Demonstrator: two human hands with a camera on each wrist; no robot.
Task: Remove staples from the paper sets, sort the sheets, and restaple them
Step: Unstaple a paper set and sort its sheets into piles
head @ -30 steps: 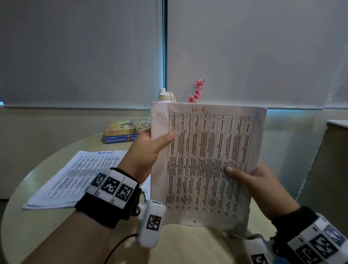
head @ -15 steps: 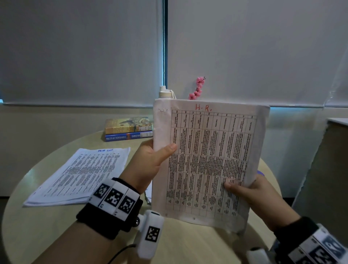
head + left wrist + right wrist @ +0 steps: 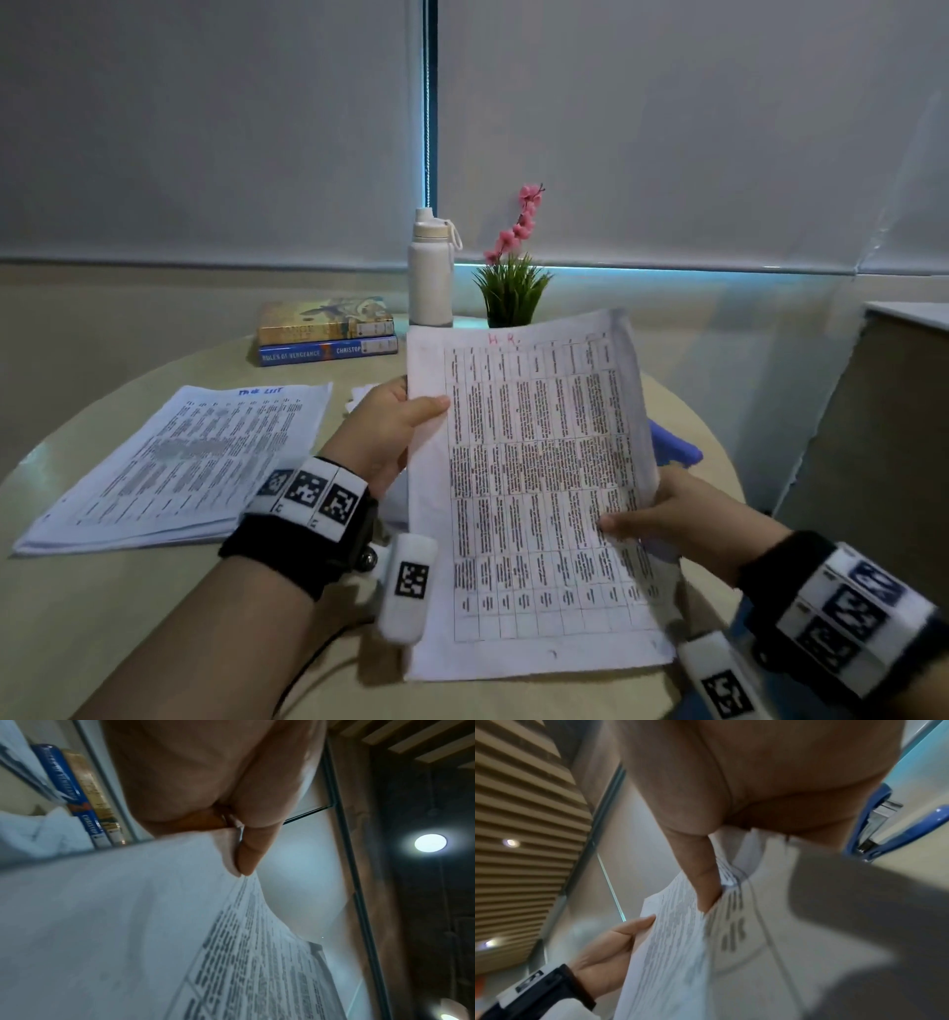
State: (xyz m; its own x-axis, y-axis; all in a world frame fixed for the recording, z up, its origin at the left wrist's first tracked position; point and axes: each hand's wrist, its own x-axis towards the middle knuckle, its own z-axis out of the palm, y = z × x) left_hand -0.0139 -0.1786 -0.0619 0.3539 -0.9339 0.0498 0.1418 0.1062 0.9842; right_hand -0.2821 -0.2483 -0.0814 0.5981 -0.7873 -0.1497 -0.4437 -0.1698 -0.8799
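I hold a paper set [image 3: 534, 483] printed with a table and marked "H.R." in red, tilted back over the round table [image 3: 102, 616]. My left hand [image 3: 395, 426] pinches its left edge, thumb on the front [image 3: 246, 850]. My right hand [image 3: 667, 514] pinches the right edge lower down, thumb on the printed face [image 3: 706, 882]. A second stack of printed sheets [image 3: 179, 462] lies flat on the table to the left. A blue stapler [image 3: 875, 821] lies on the table behind my right hand, and in the head view only a blue edge [image 3: 678, 447] of it shows past the paper.
Two stacked books [image 3: 328, 331], a white bottle [image 3: 430, 272] and a small potted plant with pink flowers [image 3: 511, 277] stand at the table's far side. Crumpled white paper [image 3: 367, 395] lies behind my left hand. A cabinet [image 3: 883, 462] stands to the right.
Both hands have lowered the H.R. set and tipped it back, so the bottle and plant behind it now show. My grips on its edges are unchanged.
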